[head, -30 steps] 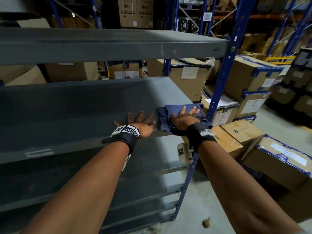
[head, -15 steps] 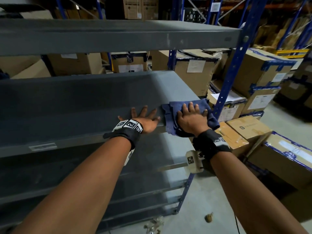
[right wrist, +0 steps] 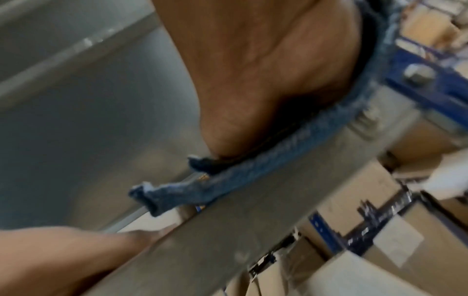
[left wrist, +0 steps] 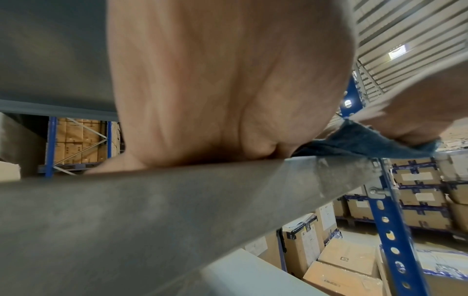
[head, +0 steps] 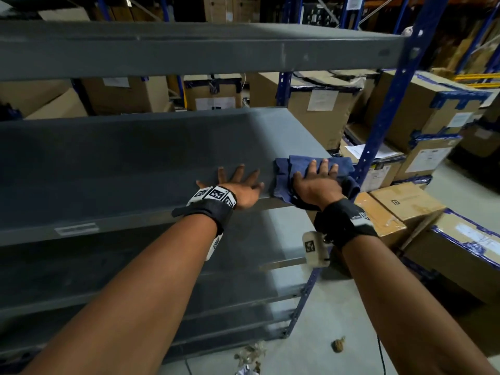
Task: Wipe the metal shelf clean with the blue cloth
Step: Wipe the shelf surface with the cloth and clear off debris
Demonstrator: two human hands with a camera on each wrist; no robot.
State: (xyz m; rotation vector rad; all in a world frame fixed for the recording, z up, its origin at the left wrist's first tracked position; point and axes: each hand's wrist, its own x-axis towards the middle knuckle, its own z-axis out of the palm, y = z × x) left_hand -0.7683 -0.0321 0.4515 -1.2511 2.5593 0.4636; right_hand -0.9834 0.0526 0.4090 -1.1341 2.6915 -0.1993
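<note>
The grey metal shelf (head: 130, 163) runs across the head view at chest height. On its front right corner lies the crumpled blue cloth (head: 286, 169), and my right hand (head: 318, 180) presses flat on it with fingers spread and straight. The cloth's edge hangs over the shelf lip (right wrist: 253, 200), seen as a frayed blue cloth strip (right wrist: 228, 176) in the right wrist view. My left hand (head: 240, 185) rests palm down on the bare shelf just left of the cloth, fingers spread. From the left wrist, the palm (left wrist: 215, 80) sits on the shelf edge (left wrist: 152, 210) beside the cloth (left wrist: 367, 144).
A blue perforated upright (head: 389, 104) stands right beside the cloth. Another grey shelf (head: 189, 47) hangs above, and lower shelves (head: 243, 266) sit underneath. Taped cardboard boxes (head: 405, 207) are stacked on the floor to the right. Scraps of litter (head: 338, 345) lie on the floor.
My right hand has slid the cloth a little toward the shelf's right end and back, its fingers spreading flatter on it. The left hand stays planted on the shelf.
</note>
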